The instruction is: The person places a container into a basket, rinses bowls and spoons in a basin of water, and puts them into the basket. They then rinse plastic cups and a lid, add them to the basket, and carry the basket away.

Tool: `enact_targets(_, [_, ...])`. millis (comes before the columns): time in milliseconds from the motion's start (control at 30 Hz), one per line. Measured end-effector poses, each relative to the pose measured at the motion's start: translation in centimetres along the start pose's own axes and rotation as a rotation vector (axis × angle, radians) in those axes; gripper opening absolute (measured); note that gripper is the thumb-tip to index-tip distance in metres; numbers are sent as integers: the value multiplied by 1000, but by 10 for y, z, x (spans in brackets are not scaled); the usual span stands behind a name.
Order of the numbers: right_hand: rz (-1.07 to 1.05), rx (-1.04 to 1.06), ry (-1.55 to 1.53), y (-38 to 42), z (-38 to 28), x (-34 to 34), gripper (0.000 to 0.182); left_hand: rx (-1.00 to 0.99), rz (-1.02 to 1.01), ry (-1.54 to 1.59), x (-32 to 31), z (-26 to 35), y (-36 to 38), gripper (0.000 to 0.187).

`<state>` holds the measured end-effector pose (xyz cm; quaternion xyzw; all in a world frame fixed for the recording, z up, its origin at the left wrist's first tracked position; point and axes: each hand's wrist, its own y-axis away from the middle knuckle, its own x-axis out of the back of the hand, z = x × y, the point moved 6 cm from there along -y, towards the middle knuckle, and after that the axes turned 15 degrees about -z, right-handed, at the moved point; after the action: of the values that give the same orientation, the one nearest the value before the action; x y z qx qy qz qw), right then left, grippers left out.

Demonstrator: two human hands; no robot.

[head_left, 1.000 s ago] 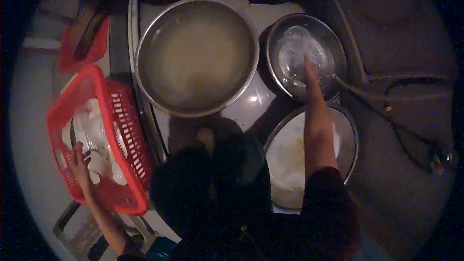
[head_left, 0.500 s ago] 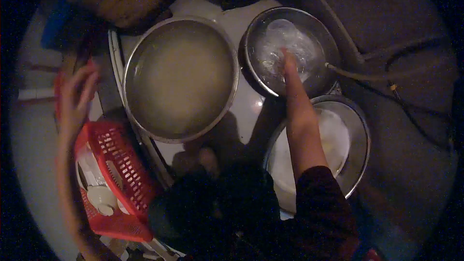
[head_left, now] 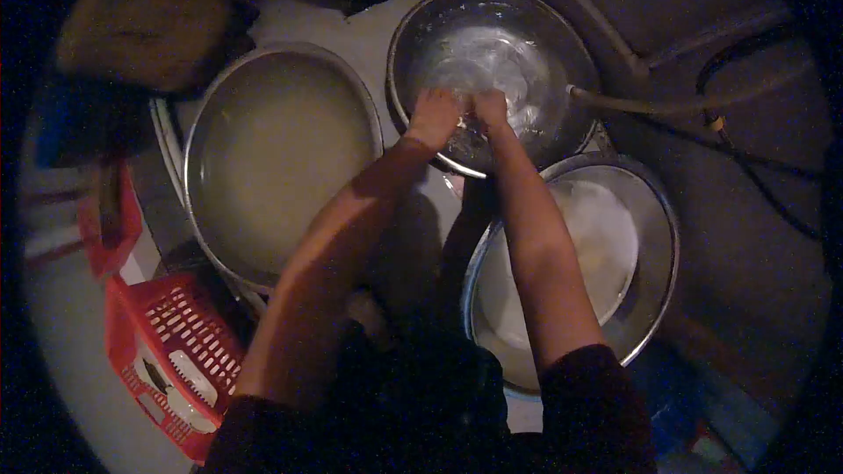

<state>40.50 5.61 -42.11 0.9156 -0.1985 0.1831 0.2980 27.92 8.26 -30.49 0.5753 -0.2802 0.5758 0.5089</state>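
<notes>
Both of my hands are at the near side of a metal basin [head_left: 562,44] of clear, rippling water. My left hand [head_left: 437,118] reaches over its near-left rim, fingers curled down toward the water. Close beside it, my right hand [head_left: 489,111] is also closed, its fingertips turned down. Whatever lies between or under the fingers is hidden by the hands and the glare on the water. A hose [head_left: 650,104] runs over the basin's right rim.
A wide metal basin [head_left: 188,184] of cloudy water stands to the left. At lower right, another metal basin [head_left: 673,254] holds whitish, sudsy-looking contents. A red slotted basket [head_left: 176,316] with white dishes sits lower left, near a red container [head_left: 110,224]. Dark cables lie at right.
My left hand has moved from above the red basket at left to the clear-water basin. My right hand has drawn back toward its near rim. The view has shifted slightly.
</notes>
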Motion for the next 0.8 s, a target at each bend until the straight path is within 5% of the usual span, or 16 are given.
enact_targets(33, [0,-5,3,-1,-2,1,23,105,21,-115,-5,-2,-4,24])
enact_targets(100, [99,172,502,11,-38,8,26,210,28,-216,-13,2,-13,21])
enact_targets(133, [121,96,112,10,-29,12,29,206,56,-229,-17,2,-21,24])
enact_targets(167, [111,90,108,6,-28,8,29,201,88,-248,-16,1,-23,28])
enact_targets(267, [101,358,-610,22,-46,9,41,156,133,-349,-11,3,-24,26])
enact_targets(300, [98,354,-612,18,-43,11,41,156,127,-349,-11,-1,-27,26])
enact_targets(400, [92,429,-740,18,-44,24,47,72,55,110,-6,-7,-25,21])
enact_targets(467, [-110,160,-926,24,-47,16,56,54,159,447,12,-10,-10,20])
enact_targets(500, [-111,160,-927,33,-54,15,56,54,158,447,-1,-17,-14,20])
enact_targets(567, [-71,189,-809,47,-66,10,69,3,244,973,-14,-34,-19,24])
enact_targets(800, [-256,244,-778,35,-59,5,77,-179,149,1256,-4,-32,-14,24])
